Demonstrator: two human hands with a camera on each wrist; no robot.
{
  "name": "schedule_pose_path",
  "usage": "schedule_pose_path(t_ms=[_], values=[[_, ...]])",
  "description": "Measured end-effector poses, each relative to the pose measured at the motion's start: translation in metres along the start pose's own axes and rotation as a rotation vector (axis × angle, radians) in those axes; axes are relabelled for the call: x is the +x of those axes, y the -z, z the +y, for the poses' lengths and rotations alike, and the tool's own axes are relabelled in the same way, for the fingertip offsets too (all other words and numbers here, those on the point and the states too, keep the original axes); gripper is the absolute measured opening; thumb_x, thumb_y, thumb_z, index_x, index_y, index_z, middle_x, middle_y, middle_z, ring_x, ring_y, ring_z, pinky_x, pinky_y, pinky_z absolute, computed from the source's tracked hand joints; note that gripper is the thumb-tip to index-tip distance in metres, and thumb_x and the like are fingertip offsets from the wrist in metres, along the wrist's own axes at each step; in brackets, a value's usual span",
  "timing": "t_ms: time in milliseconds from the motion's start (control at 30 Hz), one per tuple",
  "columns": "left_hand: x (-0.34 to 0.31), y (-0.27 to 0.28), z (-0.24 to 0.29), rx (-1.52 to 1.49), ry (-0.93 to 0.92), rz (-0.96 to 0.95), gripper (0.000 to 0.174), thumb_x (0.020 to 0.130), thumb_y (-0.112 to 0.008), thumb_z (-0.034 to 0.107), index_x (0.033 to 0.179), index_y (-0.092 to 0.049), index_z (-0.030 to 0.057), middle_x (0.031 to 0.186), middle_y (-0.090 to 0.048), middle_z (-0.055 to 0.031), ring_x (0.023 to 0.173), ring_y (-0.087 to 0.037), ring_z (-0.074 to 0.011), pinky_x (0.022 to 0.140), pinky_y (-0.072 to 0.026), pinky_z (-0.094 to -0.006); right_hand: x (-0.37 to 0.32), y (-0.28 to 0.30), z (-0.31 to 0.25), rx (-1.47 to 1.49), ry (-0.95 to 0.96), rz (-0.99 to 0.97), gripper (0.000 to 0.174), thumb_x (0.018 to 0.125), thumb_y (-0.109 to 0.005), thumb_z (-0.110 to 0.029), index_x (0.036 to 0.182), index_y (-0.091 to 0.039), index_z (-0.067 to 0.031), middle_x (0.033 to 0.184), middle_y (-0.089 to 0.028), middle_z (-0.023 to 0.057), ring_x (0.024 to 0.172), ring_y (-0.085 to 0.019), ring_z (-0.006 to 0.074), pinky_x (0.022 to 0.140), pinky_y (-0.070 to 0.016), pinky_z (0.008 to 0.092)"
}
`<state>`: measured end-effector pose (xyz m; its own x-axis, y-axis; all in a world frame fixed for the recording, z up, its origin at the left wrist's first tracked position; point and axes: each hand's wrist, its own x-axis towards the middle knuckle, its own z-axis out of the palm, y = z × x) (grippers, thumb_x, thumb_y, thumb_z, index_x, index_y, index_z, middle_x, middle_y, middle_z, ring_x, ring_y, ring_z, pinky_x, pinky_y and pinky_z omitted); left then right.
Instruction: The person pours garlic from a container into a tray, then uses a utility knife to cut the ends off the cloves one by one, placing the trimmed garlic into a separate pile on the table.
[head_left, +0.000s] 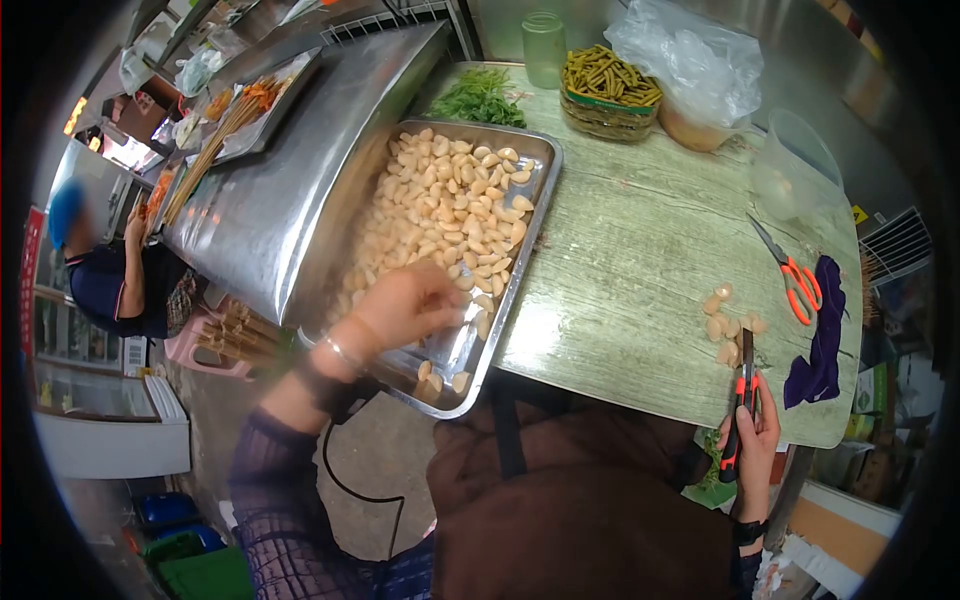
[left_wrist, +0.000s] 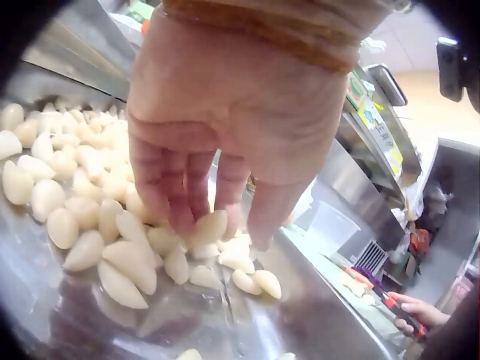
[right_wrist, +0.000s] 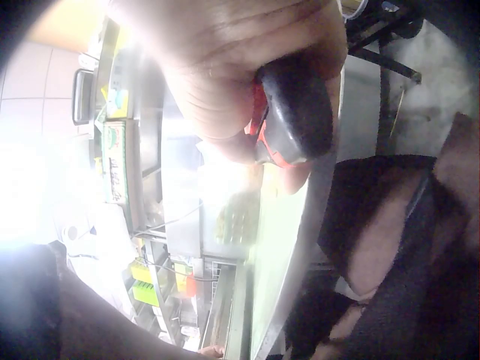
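Observation:
In the head view my left hand [head_left: 405,305] reaches over a metal tray [head_left: 550,180] of peeled garlic cloves [head_left: 450,190]. The left wrist view shows this hand's fingers pointing down among the cloves, with one garlic clove [left_wrist: 210,226] at the fingertips, between fingers and thumb. At the table's right front, my right hand [head_left: 762,425] grips a red and black utility knife [head_left: 743,410]. Its blade points away from me toward a small pile of cloves [head_left: 718,325] on the green table. Up close in the right wrist view, the knife's dark handle end [right_wrist: 296,112] sticks out of the grip.
Orange-handled scissors [head_left: 790,275] and a purple cloth [head_left: 822,340] lie right of the small pile. Behind are a clear tub [head_left: 795,165], a bagged container [head_left: 690,75], cut green beans [head_left: 610,78], a green jar [head_left: 543,50] and herbs [head_left: 480,98]. A person [head_left: 110,255] stands far left.

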<state>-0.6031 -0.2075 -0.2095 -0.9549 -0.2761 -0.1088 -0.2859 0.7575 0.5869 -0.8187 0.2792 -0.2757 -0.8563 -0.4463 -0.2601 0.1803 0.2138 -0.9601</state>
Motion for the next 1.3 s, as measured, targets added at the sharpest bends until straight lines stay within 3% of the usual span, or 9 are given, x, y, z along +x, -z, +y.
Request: schedule_pose_path(t_ms=[67, 300, 400, 533, 767, 867, 967, 1100, 1300], values=[[0.009, -0.007, 0.006, 0.138, -0.146, 0.120, 0.018, 0.081, -0.077, 0.002, 0.099, -0.074, 0.0054, 0.096, -0.069, -0.0087, 0.091, -0.068, -0.0306, 0.080, -0.0571, -0.0375, 0.001, -0.001, -0.001, -0.005, -0.002, -0.001, 0.061, 0.104, -0.058, -0.009, 0.161, -0.036, -0.0078, 0.080, -0.065, 0.0061, 0.060, -0.060, 0.0099, 0.054, -0.0510, 0.0233], [0.035, -0.026, 0.003, 0.431, -0.165, 0.046, 0.026, 0.077, -0.078, 0.002, 0.101, -0.077, 0.0101, 0.104, -0.068, -0.0080, 0.096, -0.069, -0.0298, 0.081, -0.0580, -0.0378, 0.001, -0.002, 0.004, -0.026, 0.014, 0.037, 0.062, 0.105, -0.059, -0.014, 0.162, -0.035, -0.0078, 0.075, -0.064, 0.0057, 0.057, -0.058, 0.0095, 0.053, -0.0484, 0.0223], [0.036, -0.026, 0.006, 0.456, -0.192, 0.028, 0.020, 0.083, -0.076, 0.002, 0.103, -0.075, 0.0083, 0.103, -0.070, -0.0058, 0.095, -0.071, -0.0226, 0.080, -0.0582, -0.0346, 0.000, -0.002, 0.003, -0.029, 0.018, 0.029, 0.062, 0.105, -0.059, -0.014, 0.161, -0.035, -0.0078, 0.075, -0.064, 0.0058, 0.057, -0.058, 0.0097, 0.053, -0.0486, 0.0226], [0.026, -0.024, -0.010, -0.622, 0.153, 0.027, 0.015, 0.104, -0.064, 0.006, 0.117, -0.068, 0.0014, 0.103, -0.071, 0.0001, 0.094, -0.067, -0.0080, 0.083, -0.0575, -0.0256, 0.001, -0.001, 0.005, -0.021, 0.031, 0.024, 0.062, 0.105, -0.059, -0.013, 0.162, -0.035, -0.0082, 0.075, -0.064, 0.0061, 0.057, -0.059, 0.0101, 0.053, -0.0491, 0.0230], [0.004, 0.001, -0.005, -0.997, 0.323, -0.042, 0.027, 0.102, -0.070, 0.012, 0.125, -0.066, -0.0014, 0.100, -0.072, -0.0034, 0.088, -0.068, -0.0098, 0.081, -0.0565, -0.0237, 0.001, -0.001, 0.005, -0.006, 0.023, 0.014, 0.062, 0.104, -0.059, -0.011, 0.161, -0.035, -0.0085, 0.076, -0.065, 0.0067, 0.056, -0.060, 0.0105, 0.052, -0.0501, 0.0235], [0.009, 0.003, -0.025, -0.737, 0.341, 0.014, 0.025, 0.098, -0.074, 0.012, 0.120, -0.070, 0.0004, 0.098, -0.072, -0.0022, 0.084, -0.066, -0.0093, 0.076, -0.0558, -0.0246, 0.001, 0.001, 0.006, 0.007, 0.026, 0.012, 0.061, 0.104, -0.058, -0.010, 0.161, -0.035, -0.0078, 0.076, -0.065, 0.0067, 0.057, -0.060, 0.0107, 0.052, -0.0508, 0.0238], [0.016, -0.008, -0.009, -0.189, 0.069, 0.176, 0.015, 0.094, -0.077, 0.009, 0.107, -0.074, 0.0035, 0.094, -0.071, -0.0015, 0.081, -0.066, -0.0113, 0.071, -0.0544, -0.0274, 0.002, 0.000, 0.006, -0.010, 0.022, 0.013, 0.061, 0.104, -0.058, -0.011, 0.161, -0.035, -0.0082, 0.076, -0.065, 0.0069, 0.056, -0.060, 0.0108, 0.052, -0.0499, 0.0236], [0.040, -0.027, -0.003, 0.150, -0.294, 0.143, 0.011, 0.087, -0.075, 0.007, 0.097, -0.076, 0.0084, 0.091, -0.070, -0.0078, 0.082, -0.068, -0.0291, 0.072, -0.0553, -0.0384, 0.001, 0.001, 0.002, -0.007, 0.000, -0.001, 0.061, 0.104, -0.059, -0.009, 0.161, -0.036, -0.0074, 0.078, -0.065, 0.0070, 0.058, -0.061, 0.0115, 0.053, -0.0521, 0.0242], [0.039, -0.026, 0.011, 0.337, -0.162, -0.009, 0.004, 0.084, -0.070, 0.008, 0.088, -0.072, 0.0088, 0.091, -0.068, -0.0097, 0.087, -0.068, -0.0320, 0.078, -0.0561, -0.0406, 0.001, -0.002, -0.002, -0.029, -0.006, 0.009, 0.062, 0.104, -0.059, -0.012, 0.161, -0.035, -0.0084, 0.075, -0.064, 0.0068, 0.056, -0.060, 0.0111, 0.052, -0.0502, 0.0237]])
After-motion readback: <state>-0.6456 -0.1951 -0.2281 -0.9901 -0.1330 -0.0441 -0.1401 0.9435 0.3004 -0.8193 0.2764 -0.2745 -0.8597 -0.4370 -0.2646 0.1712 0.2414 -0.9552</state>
